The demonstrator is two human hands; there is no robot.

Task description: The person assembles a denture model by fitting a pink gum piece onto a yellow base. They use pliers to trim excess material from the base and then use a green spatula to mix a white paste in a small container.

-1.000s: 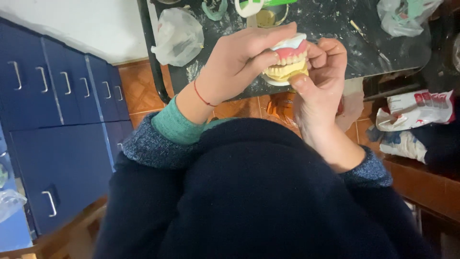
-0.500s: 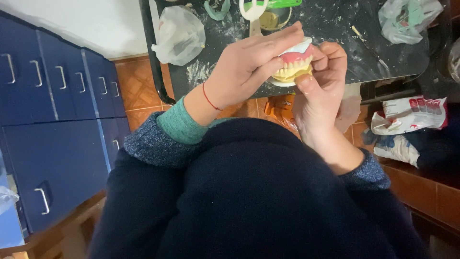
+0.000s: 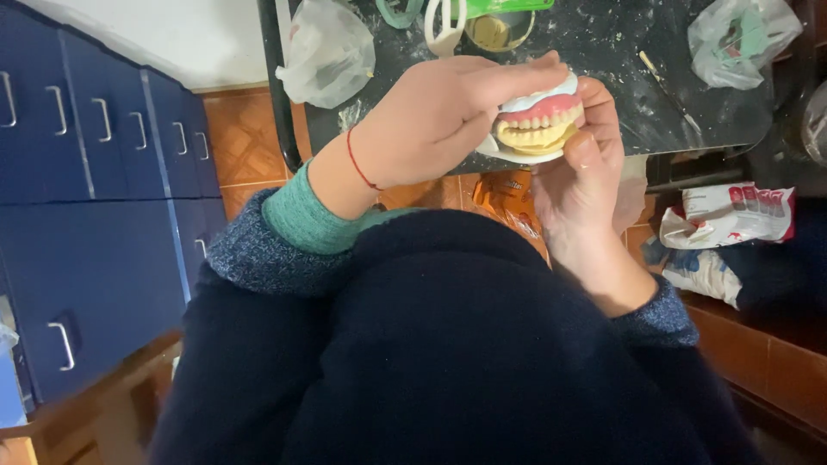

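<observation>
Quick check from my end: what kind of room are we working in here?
Probably a small dental lab or workshop. Both hands, left hand and right hand, hold a pink-and-cream denture model over a dusty black worktable bearing a slim metal tool and clear plastic bags; blue drawer cabinets stand alongside.

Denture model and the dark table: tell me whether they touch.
Apart. The head view shows the denture model lifted between the left hand and right hand, its lower edge past the dark table edge, over the floor.
</observation>
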